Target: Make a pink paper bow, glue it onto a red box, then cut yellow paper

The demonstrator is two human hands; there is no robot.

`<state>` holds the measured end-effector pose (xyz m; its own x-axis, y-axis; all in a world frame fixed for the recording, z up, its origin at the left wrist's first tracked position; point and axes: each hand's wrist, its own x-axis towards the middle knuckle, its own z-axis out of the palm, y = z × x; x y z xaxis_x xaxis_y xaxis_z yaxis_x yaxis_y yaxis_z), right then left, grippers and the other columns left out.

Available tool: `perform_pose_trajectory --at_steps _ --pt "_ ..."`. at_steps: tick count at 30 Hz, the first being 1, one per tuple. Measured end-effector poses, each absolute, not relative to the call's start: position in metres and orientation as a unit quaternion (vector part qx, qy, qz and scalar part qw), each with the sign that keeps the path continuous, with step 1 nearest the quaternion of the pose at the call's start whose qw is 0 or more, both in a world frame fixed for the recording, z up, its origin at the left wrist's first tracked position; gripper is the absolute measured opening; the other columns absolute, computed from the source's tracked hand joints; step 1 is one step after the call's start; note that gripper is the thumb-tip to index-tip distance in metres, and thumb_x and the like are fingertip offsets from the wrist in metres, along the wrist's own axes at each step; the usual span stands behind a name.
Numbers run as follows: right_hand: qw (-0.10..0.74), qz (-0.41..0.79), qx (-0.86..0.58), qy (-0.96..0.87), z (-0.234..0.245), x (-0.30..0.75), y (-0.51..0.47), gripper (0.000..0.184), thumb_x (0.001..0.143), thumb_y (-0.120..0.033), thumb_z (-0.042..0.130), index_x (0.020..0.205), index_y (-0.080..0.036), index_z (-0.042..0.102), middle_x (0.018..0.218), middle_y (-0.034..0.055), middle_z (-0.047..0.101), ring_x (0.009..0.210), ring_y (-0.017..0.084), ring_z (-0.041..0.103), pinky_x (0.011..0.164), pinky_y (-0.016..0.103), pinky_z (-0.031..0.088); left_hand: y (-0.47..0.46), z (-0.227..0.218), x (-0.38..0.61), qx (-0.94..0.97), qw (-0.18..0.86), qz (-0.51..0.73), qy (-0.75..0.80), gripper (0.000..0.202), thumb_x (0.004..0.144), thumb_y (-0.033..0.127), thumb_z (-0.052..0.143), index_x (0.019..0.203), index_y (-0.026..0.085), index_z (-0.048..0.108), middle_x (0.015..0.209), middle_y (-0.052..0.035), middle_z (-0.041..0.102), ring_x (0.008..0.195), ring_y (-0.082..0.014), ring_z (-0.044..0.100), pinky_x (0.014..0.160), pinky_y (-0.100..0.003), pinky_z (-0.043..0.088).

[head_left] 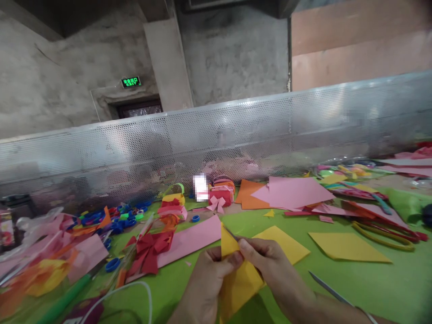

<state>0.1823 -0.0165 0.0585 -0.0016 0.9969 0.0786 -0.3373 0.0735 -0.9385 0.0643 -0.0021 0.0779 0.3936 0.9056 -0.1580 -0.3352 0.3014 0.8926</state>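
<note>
Both of my hands are at the lower middle, closed on a folded yellow paper (241, 285). My left hand (205, 281) pinches its left side, thumb on top. My right hand (270, 261) grips the upper right edge between thumb and fingers, close to my left thumb. A narrow dark strip shows along the paper's upper edge; I cannot make out what it is. Behind my right hand lies a yellow sheet (281, 243), and farther right another yellow sheet (349, 247). A pointed metal blade (329, 288) rests beside my right forearm, partly hidden by it.
The green tabletop (357, 285) carries red paper bows (153, 249), a pink strip (194, 240), pink sheets (297, 191), blue tape rings (113, 264) and small paper bags (221, 195). A white cable (150, 297) curves at front left. A perforated metal panel (202, 135) stands behind.
</note>
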Motion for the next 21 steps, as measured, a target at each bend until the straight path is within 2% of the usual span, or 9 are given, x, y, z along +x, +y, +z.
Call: perform_pose_trajectory --at_steps 11,21 --pt "0.59 0.57 -0.391 -0.417 0.0591 0.1825 -0.0186 0.046 0.058 -0.058 0.069 0.058 -0.012 0.063 0.053 -0.0013 0.052 0.05 0.01 0.043 0.048 0.021 0.034 -0.0005 0.0739 0.0649 0.416 0.733 0.411 0.348 0.02 0.057 0.019 0.078 0.075 0.011 0.073 0.065 -0.0083 0.072 0.059 -0.0179 0.065 0.063 -0.028 0.048" --pt "0.597 0.564 -0.394 -0.413 0.0593 0.184 -0.0192 0.046 0.058 -0.058 0.07 0.056 -0.013 0.06 0.054 -0.0024 0.049 0.051 0.009 0.041 0.047 0.021 0.033 -0.0019 0.0697 0.0657 0.428 0.723 0.395 0.372 0.023 0.052 0.023 0.081 0.07 0.01 0.073 0.06 -0.0075 0.07 0.054 -0.0158 0.063 0.059 -0.024 0.047"
